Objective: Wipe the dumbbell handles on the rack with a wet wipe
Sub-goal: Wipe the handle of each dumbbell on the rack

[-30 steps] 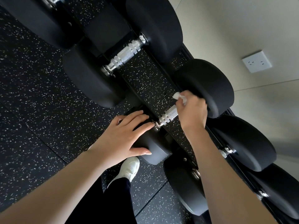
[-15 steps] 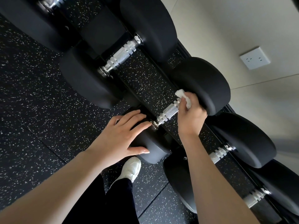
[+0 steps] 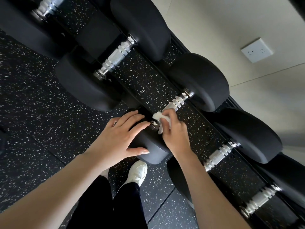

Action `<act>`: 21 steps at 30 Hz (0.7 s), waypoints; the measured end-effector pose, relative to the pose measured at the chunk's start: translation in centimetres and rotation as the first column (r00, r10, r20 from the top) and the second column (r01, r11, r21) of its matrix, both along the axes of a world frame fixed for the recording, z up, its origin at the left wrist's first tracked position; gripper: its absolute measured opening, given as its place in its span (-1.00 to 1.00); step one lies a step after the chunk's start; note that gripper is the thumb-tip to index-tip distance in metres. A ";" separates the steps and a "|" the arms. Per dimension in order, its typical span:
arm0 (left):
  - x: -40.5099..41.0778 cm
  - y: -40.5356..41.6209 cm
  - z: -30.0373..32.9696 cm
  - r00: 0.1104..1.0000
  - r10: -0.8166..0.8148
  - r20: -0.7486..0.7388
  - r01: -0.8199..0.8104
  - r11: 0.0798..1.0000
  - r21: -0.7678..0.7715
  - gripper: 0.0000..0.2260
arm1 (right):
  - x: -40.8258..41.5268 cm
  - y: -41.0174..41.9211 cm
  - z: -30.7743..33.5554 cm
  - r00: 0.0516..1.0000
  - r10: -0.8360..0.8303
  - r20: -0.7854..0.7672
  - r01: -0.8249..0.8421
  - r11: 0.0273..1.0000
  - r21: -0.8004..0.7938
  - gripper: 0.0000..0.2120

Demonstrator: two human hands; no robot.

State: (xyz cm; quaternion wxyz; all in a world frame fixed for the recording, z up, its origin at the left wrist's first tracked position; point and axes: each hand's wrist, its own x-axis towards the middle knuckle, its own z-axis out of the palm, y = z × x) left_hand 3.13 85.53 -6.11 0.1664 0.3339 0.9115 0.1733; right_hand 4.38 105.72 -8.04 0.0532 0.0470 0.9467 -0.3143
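A white wet wipe [image 3: 160, 119] is pinched in the curled fingers [image 3: 171, 115] of the right hand [image 3: 175, 134] and is pressed on the near end of a shiny dumbbell handle [image 3: 175, 103], just beside the black weight head [image 3: 149, 144] at that end. That head is touched by the straight, slightly spread fingers [image 3: 130, 120] of the left hand [image 3: 115, 139], which is laid flat on top of it. The dumbbell is kept on a black rack [image 3: 231, 103] among more dumbbells, next to a pale wall [image 3: 214, 30] with a white socket [image 3: 256, 50], and a white shoe [image 3: 137, 171] is seen below on the speckled black floor [image 3: 41, 121].
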 end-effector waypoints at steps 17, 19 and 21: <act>0.0 0.2 0.6 1.000 0.006 0.009 -0.006 1.000 0.005 -0.37 | 0.8 -1.1 0.7 0.964 -0.263 0.028 0.265 0.960 -0.094 -0.85; 0.0 0.2 0.6 1.000 0.007 0.012 -0.007 1.000 0.006 -0.36 | 0.7 -1.0 0.6 0.953 -0.302 0.026 0.303 0.943 -0.138 -0.86; 0.0 0.2 0.6 1.000 0.007 0.016 -0.007 1.000 0.006 -0.36 | 0.7 -0.9 0.5 0.939 -0.341 0.046 0.344 0.924 -0.169 -0.87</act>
